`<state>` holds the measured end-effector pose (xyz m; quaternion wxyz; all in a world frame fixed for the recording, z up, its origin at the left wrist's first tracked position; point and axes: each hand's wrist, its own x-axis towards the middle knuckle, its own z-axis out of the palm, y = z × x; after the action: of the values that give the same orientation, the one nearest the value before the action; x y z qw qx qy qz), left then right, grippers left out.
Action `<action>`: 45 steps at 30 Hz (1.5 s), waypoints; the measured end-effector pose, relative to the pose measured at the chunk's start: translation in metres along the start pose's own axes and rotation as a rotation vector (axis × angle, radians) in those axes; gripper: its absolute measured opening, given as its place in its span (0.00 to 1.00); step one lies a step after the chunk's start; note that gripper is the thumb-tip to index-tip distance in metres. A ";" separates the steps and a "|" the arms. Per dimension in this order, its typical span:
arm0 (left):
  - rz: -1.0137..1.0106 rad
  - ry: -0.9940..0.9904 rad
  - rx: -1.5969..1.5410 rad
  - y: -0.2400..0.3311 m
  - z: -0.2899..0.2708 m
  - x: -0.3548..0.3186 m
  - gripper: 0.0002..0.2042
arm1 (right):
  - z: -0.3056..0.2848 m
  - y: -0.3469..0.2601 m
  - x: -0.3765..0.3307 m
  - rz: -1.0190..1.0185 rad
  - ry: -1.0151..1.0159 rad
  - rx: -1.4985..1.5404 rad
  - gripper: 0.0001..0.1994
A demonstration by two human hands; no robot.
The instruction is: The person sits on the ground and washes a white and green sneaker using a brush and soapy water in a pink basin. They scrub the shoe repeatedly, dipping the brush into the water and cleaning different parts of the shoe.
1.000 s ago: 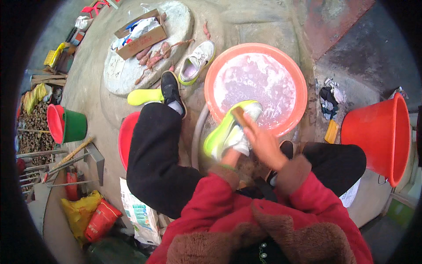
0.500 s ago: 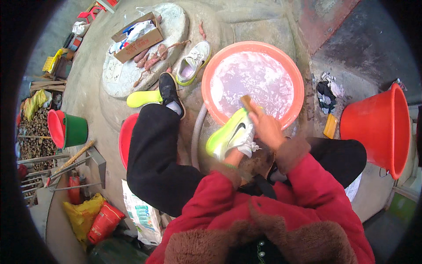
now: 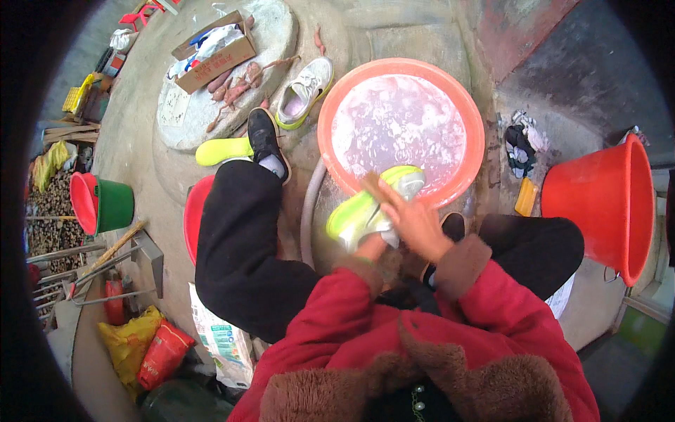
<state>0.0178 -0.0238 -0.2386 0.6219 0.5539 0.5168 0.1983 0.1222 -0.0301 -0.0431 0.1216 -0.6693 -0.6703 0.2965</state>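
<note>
My left hand [image 3: 370, 248] is at the ankle opening of a neon-yellow and white sneaker [image 3: 346, 219], its fingers partly hidden inside. The sneaker lies sole-edge up, its toe over the rim of an orange basin [image 3: 475, 144] of sudsy water [image 3: 401, 119]. In my right hand [image 3: 419, 226] is a wooden-backed brush [image 3: 373, 186], pressed against the sneaker's side; its bristles are hidden. A second white sneaker [image 3: 307, 90] with a yellow sole rests left of the basin. Near my left foot lies a bright yellow insole [image 3: 223, 150].
A stone slab [image 3: 172, 133] at the far left bears a cardboard box [image 3: 218, 65] and sweet potatoes [image 3: 239, 88]. To the right stand a red bucket [image 3: 594, 204], a yellow soap bar [image 3: 526, 197] and dark cloths [image 3: 520, 151]. A grey hose [image 3: 311, 204] runs beside the basin.
My right hand has drawn the brush left and back from the toe along the sneaker. The sneaker has turned, its toe now pointing further right over the basin.
</note>
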 end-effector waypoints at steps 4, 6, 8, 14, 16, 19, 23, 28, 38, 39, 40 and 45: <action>0.019 0.004 -0.013 0.002 0.000 0.005 0.22 | 0.007 -0.001 0.012 0.130 0.044 0.241 0.28; 0.014 -0.013 -0.071 0.004 0.000 0.010 0.22 | 0.010 0.008 0.021 0.054 0.062 0.335 0.29; -0.029 -0.012 -0.117 0.007 -0.005 0.009 0.22 | 0.005 0.004 0.019 0.020 -0.188 0.207 0.29; -0.009 0.078 0.152 0.005 -0.013 0.011 0.23 | -0.023 0.012 0.028 0.289 0.142 0.163 0.28; 0.276 0.232 0.498 -0.001 -0.013 0.014 0.23 | -0.017 0.009 0.021 0.208 0.128 0.110 0.26; 0.208 0.251 0.253 -0.005 -0.010 0.014 0.25 | -0.006 0.006 0.011 -0.133 0.150 -0.125 0.26; 0.108 0.165 -0.228 0.008 -0.004 0.011 0.22 | -0.009 0.009 0.016 0.280 0.159 0.250 0.27; 0.183 0.256 -0.427 0.026 -0.009 0.020 0.21 | -0.012 0.003 0.018 0.041 -0.113 0.063 0.27; -0.082 0.214 -0.696 0.052 -0.031 0.016 0.20 | -0.011 -0.004 0.017 0.017 -0.032 0.159 0.25; -0.183 0.254 -1.040 0.060 -0.031 0.010 0.20 | -0.011 -0.001 0.021 0.015 0.046 0.186 0.26; -0.225 0.249 -0.735 0.069 -0.032 0.003 0.20 | -0.010 0.001 0.020 0.055 0.005 0.197 0.26; -0.171 0.326 -0.884 0.112 -0.042 -0.025 0.16 | -0.006 -0.001 0.031 0.139 0.058 0.099 0.25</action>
<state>0.0088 0.0106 -0.1219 0.7229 0.1538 0.5173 0.4315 0.1227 0.0013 -0.0451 0.1530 -0.7159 -0.6027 0.3176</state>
